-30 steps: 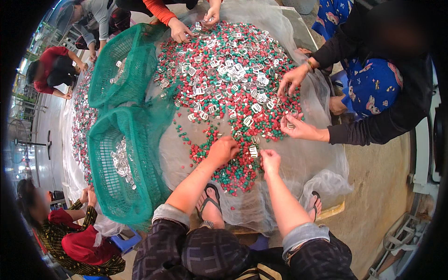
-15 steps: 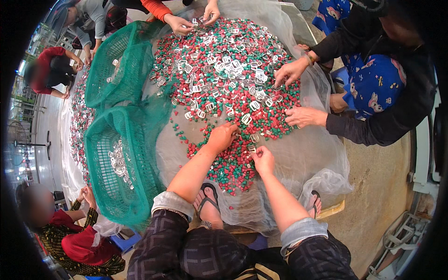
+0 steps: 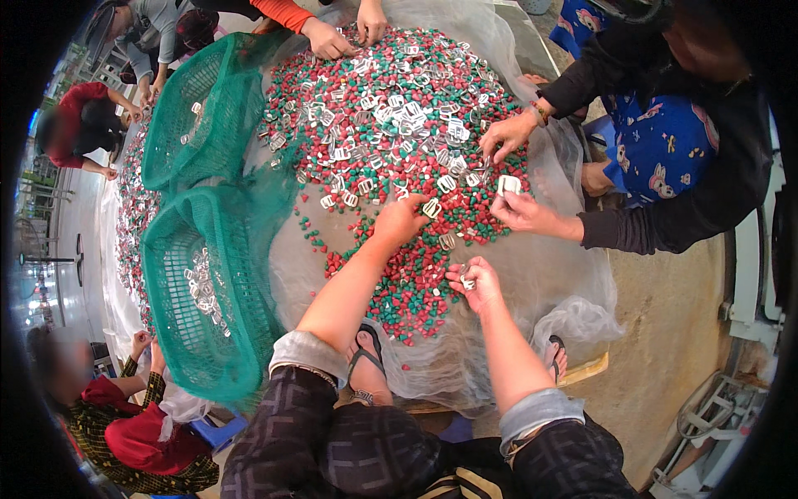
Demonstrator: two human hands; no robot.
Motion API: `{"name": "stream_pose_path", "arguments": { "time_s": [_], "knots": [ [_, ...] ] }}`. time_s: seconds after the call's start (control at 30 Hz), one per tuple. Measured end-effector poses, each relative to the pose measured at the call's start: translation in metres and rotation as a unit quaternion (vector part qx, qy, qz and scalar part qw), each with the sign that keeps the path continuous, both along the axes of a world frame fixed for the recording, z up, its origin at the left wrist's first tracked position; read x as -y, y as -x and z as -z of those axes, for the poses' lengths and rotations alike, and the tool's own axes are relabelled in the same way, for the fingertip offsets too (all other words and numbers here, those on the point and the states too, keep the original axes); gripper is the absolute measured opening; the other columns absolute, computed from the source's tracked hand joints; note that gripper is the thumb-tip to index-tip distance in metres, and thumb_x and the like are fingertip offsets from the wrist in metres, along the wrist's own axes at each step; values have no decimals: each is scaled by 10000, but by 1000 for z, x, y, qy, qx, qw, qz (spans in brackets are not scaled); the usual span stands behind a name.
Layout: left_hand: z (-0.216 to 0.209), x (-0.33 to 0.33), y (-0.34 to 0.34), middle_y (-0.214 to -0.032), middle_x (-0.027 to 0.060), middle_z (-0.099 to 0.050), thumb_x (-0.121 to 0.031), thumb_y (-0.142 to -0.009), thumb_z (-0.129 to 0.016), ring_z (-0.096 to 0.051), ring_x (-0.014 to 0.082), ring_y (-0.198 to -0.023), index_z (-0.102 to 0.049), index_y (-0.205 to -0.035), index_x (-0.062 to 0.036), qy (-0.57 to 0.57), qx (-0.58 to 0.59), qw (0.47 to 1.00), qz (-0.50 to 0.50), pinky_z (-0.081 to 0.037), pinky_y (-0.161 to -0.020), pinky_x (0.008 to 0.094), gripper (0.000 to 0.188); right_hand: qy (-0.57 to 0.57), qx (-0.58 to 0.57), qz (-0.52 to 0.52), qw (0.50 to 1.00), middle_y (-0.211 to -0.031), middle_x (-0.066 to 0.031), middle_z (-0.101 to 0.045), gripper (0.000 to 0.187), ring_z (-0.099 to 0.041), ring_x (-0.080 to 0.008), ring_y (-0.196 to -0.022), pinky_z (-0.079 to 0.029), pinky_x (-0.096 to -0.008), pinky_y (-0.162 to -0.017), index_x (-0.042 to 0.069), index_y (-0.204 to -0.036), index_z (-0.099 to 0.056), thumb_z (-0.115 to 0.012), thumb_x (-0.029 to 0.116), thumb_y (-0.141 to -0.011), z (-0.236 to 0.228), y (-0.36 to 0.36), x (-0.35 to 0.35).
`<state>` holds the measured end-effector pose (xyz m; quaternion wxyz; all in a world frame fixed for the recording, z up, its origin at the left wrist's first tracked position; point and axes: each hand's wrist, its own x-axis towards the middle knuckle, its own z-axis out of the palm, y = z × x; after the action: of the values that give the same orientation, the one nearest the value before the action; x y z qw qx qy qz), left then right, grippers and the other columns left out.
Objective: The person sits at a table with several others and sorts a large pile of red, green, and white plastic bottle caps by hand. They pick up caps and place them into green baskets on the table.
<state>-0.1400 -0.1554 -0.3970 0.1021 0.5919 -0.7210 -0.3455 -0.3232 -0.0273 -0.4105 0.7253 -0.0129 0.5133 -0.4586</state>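
My left hand is at the near side of a wide pile of small red and green cone-shaped pieces, fingertips closed at the edge of a silvery slotted buckle. Closer to me and to the right, my right hand is raised above the pile's edge. Its curled fingers hold a metal buckle, partly covered by them. Many more buckles lie thickly over the middle of the pile. Another loose buckle rests between my two hands.
The pile lies on sheer white netting. Two green baskets draped in green mesh stand left, with buckles inside. A co-worker's hands work at the right, one holding pale pieces; another person's hands reach in from the far side. More people sit left.
My left hand has moved forward to the buckle. My right hand has drawn back slightly from the pile with a buckle. The co-worker at right has lifted pale pieces off the pile.
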Motion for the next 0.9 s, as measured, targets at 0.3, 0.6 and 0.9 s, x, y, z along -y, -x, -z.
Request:
{"name": "stream_pose_path", "arguments": {
  "time_s": [0.3,0.6,0.9],
  "knots": [
    [-4,-10,13,-734,101,-637,-259,-733,-661,-622,298,-726,-644,-807,-88,48,0,998,28,-484,-640,415,187,4,54,68,996,-900,-182,-614,212,-625,-345,-794,-528,-400,-592,74,-939,-484,-479,163,-748,8,0,-2],
    [8,-36,32,-796,108,-639,-201,-744,-624,-628,284,-793,-530,-1012,-115,53,49,987,144,-499,-643,415,297,-19,118,122,985,-926,-181,-606,439,-589,-387,-885,-491,-456,-716,52,-894,-535,-435,476,-838,-1,5,-2],
    [10,-40,15,-773,54,-632,-167,-720,-694,-613,152,-692,-590,-912,-87,-106,-63,991,49,-480,-622,300,233,11,165,107,980,-1025,-185,-580,392,-551,-397,-992,-455,-488,-839,0,-1020,-525,-452,331,-823,-1,-1,0]
  ]
}}
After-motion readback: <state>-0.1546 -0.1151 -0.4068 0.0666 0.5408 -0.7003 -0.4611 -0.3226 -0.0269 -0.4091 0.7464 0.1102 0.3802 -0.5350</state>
